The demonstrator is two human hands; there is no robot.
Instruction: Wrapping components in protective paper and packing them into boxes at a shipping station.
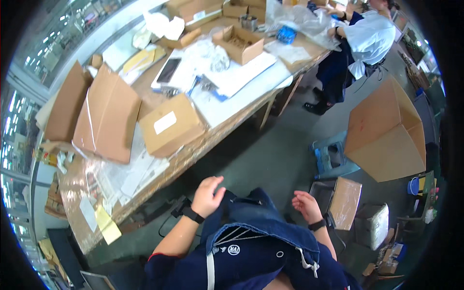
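Note:
My left hand (208, 197) is raised over my lap, off the table's near edge, with thumb and fingers apart and nothing in it. On the other side my right hand (307, 207) hangs in the air, its fingers loosely bent and apart, also without anything. Each wrist wears a black band. Nearest to my left hand on the table is a closed cardboard box (172, 124) with a white label. Left of that box stands a larger cardboard carton (107, 113) with a white strap. A wrapped brown box (346, 203) lies beyond my right hand.
The long worktable (193, 153) carries papers, a phone (168, 70), clipboards and an open box (238, 44). At the far end sits a person (369, 41) handling clear plastic. On the right, a big open carton (374, 128) rests by a blue stool (333, 157).

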